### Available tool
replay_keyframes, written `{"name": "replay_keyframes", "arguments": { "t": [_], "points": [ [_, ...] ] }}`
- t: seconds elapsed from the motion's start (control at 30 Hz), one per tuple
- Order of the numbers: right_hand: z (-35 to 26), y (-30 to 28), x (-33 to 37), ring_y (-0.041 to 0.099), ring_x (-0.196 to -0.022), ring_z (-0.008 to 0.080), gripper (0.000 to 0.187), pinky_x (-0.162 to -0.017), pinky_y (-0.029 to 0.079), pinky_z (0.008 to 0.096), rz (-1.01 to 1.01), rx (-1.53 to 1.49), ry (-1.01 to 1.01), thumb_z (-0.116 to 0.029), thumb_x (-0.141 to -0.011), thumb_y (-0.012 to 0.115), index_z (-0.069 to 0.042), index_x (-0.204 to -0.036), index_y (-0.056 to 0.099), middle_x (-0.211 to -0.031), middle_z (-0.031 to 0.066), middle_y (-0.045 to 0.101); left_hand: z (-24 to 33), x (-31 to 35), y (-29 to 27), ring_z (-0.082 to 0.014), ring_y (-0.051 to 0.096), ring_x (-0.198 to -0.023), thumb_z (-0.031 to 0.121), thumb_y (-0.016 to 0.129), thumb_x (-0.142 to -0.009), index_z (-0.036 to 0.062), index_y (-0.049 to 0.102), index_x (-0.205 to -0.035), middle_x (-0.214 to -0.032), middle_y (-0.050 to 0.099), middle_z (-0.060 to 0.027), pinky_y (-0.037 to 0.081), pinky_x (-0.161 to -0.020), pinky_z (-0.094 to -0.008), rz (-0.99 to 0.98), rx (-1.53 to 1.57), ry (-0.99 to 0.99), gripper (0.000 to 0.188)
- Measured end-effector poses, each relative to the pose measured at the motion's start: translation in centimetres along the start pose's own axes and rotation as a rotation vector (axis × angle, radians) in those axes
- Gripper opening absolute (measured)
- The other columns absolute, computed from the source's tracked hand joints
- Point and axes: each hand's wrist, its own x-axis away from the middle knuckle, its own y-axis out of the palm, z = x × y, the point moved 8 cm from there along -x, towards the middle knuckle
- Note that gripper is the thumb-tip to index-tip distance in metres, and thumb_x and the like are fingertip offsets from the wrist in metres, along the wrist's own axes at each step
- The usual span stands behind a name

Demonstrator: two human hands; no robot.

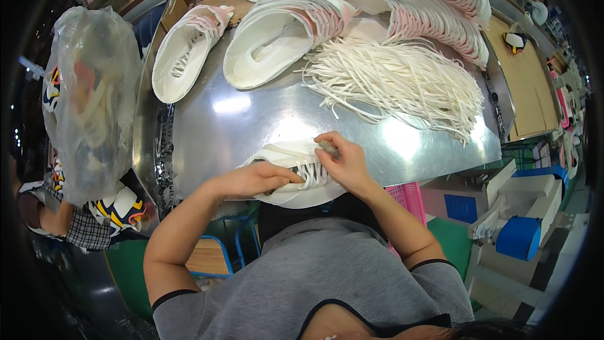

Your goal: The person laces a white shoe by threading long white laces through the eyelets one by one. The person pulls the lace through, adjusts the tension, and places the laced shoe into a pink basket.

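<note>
A white shoe upper (pixel 281 153), partly threaded with white laces (pixel 310 174), lies at the near edge of the metal table in front of me. My left hand (pixel 255 179) is closed at its left side, with the fingers reaching into the opening beside the laces. At the right side of the lacing is my right hand (pixel 346 162), its fingers closed around a small pale grey piece (pixel 328 148) whose kind I cannot make out. Both hands partly hide the upper.
Loose white laces (pixel 396 82) lie in a heap on the metal table (pixel 207 151). Behind are nested stacks of white uppers (pixel 270 44) and one laced upper (pixel 189 50). A clear plastic bag (pixel 94 101) stands left; a pink basket (pixel 409 201) is at right. Other people work nearby.
</note>
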Motion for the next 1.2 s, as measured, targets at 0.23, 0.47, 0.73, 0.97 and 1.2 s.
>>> {"name": "replay_keyframes", "arguments": {
  "t": [0.23, 0.47, 0.73, 0.97, 1.2],
  "points": [
    [0.2, 0.5, 0.0, 0.069, -0.065, 0.0271, 0.021, -0.061, 0.052, 0.0348, -0.009, 0.117, 0.002, -0.015, -0.085, 0.067, -0.008, -0.105, 0.066, -0.078, 0.0153, 0.069, 1.2, -0.4, 0.7, -0.0186, 0.056, -0.066, 0.030, 0.064, -0.096, 0.0050, 0.073, -0.102, -0.077, 0.065, -0.0093, 0.047, -0.066, -0.0324, 0.071, -0.398, 0.222, 0.027],
    [0.0, 0.7, 0.4, 0.062, -0.060, 0.0161, 0.016, -0.058, 0.048, 0.0290, -0.007, 0.062, -0.032, -0.013, -0.087, 0.068, -0.003, -0.100, 0.069, -0.071, 0.0107, 0.066, -0.3, 1.6, 1.6, -0.0251, 0.058, -0.058, 0.037, 0.061, -0.097, 0.0047, 0.073, -0.090, -0.064, 0.062, -0.0122, 0.046, -0.060, -0.0371, 0.120, -0.612, 0.195, 0.035],
    [-0.7, 1.0, 0.8, 0.064, -0.059, 0.0167, 0.015, -0.056, 0.049, 0.0297, -0.079, 0.002, -0.064, -0.016, -0.087, 0.068, -0.008, -0.099, 0.071, -0.072, 0.0122, 0.067, -0.3, 0.7, 1.2, -0.0153, 0.060, -0.071, 0.019, 0.066, -0.092, 0.0117, 0.071, -0.117, -0.081, 0.068, -0.0083, 0.050, -0.069, -0.0301, 0.216, -0.229, 0.188, 0.026],
    [-0.6, 1.6, 1.2, 0.064, -0.059, 0.0167, 0.015, -0.056, 0.049, 0.0293, -0.120, 0.156, -0.090, -0.015, -0.086, 0.069, -0.008, -0.099, 0.072, -0.073, 0.0113, 0.067, 0.6, 1.2, 3.4, -0.0344, 0.068, -0.087, 0.011, 0.060, -0.089, 0.0084, 0.072, -0.108, -0.087, 0.070, -0.0186, 0.052, -0.080, -0.0435, 0.343, -1.027, 0.432, 0.023],
    [-0.9, 2.0, 0.8, 0.066, -0.063, 0.0161, 0.019, -0.059, 0.051, 0.0284, -0.166, -0.005, -0.055, -0.022, -0.085, 0.074, -0.008, -0.099, 0.073, -0.076, 0.0099, 0.070, 0.2, 0.9, 1.0, -0.0365, 0.066, -0.084, 0.015, 0.061, -0.088, 0.0077, 0.074, -0.099, -0.084, 0.068, -0.0192, 0.050, -0.078, -0.0453, 0.344, -0.689, 0.245, 0.018]
  ]
}}
